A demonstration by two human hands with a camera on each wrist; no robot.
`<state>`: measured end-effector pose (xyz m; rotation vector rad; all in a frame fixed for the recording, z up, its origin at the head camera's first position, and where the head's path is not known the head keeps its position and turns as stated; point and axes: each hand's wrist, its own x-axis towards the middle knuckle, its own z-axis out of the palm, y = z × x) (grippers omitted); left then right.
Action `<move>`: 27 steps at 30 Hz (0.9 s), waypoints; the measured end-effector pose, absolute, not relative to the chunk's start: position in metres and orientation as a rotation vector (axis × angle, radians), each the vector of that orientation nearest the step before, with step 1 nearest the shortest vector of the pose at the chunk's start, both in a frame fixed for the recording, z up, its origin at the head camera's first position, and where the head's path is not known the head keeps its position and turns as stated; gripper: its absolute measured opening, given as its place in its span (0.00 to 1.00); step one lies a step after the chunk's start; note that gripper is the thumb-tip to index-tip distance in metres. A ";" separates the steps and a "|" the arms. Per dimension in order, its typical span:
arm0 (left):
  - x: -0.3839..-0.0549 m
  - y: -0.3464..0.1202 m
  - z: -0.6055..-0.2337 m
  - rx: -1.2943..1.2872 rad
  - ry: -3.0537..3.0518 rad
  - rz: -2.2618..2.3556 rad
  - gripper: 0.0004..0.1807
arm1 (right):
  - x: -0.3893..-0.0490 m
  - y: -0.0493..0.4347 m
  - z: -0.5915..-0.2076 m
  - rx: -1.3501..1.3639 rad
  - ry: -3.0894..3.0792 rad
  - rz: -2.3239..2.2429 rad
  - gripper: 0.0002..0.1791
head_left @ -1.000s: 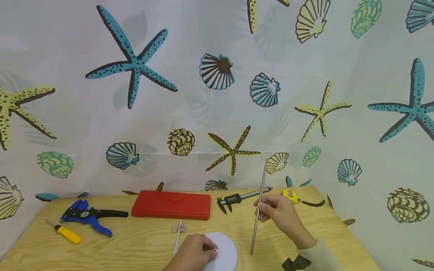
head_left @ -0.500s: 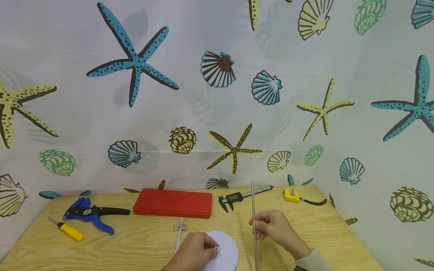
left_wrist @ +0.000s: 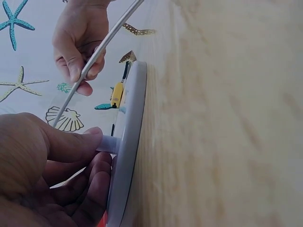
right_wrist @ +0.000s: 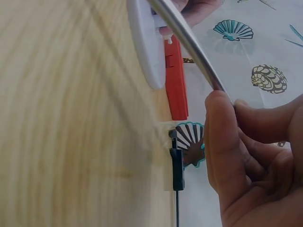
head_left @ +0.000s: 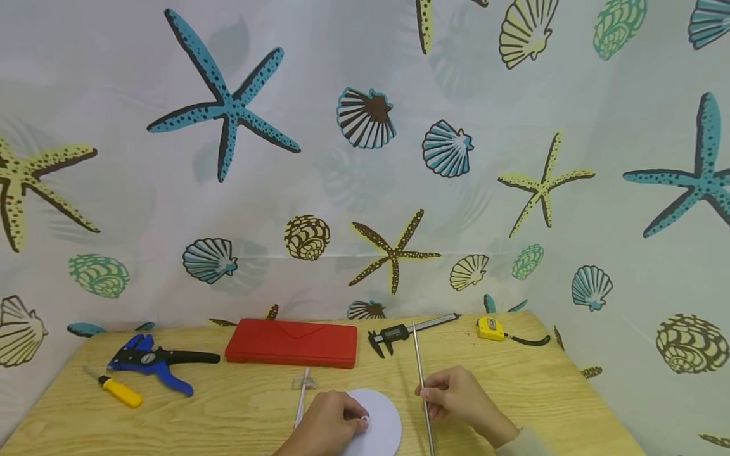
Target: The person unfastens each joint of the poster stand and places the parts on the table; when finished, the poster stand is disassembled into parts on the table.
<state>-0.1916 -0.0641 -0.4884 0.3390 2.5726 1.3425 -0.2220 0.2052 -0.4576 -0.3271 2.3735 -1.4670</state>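
A white round disc base (head_left: 383, 405) lies flat on the table at the front. My left hand (head_left: 329, 418) pinches the short white stub (left_wrist: 110, 144) that rises from its middle. To the right, my right hand (head_left: 459, 400) pinches a thin silver metal rod (head_left: 419, 361) between thumb and fingers, above the table. In the head view the rod slants, its top leaning left and away, and its lower end runs out of the frame. The right wrist view shows the rod (right_wrist: 189, 42) crossing in front of the disc.
Behind the hands lie a red case (head_left: 291, 343), a digital caliper (head_left: 393, 333) and a yellow tape measure (head_left: 490, 328). Blue-black wire strippers (head_left: 151, 360) and a yellow-handled screwdriver (head_left: 122, 392) are at left. A thin white stick (head_left: 301, 402) lies beside the left hand.
My right hand has come down and slightly left with the rod. The rod's top has dropped and swung from leaning right to leaning left. My left hand stays on the stub.
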 end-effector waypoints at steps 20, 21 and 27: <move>-0.190 -0.066 -0.487 0.336 2.568 1.362 0.03 | -0.217 0.192 -0.481 -0.281 2.463 -1.294 0.06; -0.190 -0.066 -0.488 0.336 2.569 1.361 0.03 | -0.217 0.192 -0.481 -0.283 2.470 -1.284 0.06; -0.191 -0.066 -0.489 0.321 2.563 1.349 0.03 | -0.214 0.189 -0.482 -0.276 2.519 -1.219 0.03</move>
